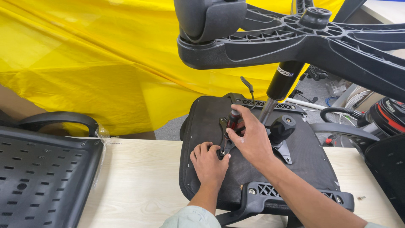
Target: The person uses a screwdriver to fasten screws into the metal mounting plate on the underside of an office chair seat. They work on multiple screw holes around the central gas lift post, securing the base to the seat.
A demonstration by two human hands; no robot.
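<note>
Right hand (249, 137) grips screwdriver (231, 122) upright beside left hand (209, 162) on seat underside (211, 114).

Showing only two printed marks. Sitting slantwise on the black gas cylinder (282, 86), just below the chair base (295, 42): a small white rectangular label (285, 71) with dark print and a tiny blue spot at its lower end. Lying at the far right, on the red and black machine drum (386, 120): white lettering (394, 107), running partly out of view.
</note>
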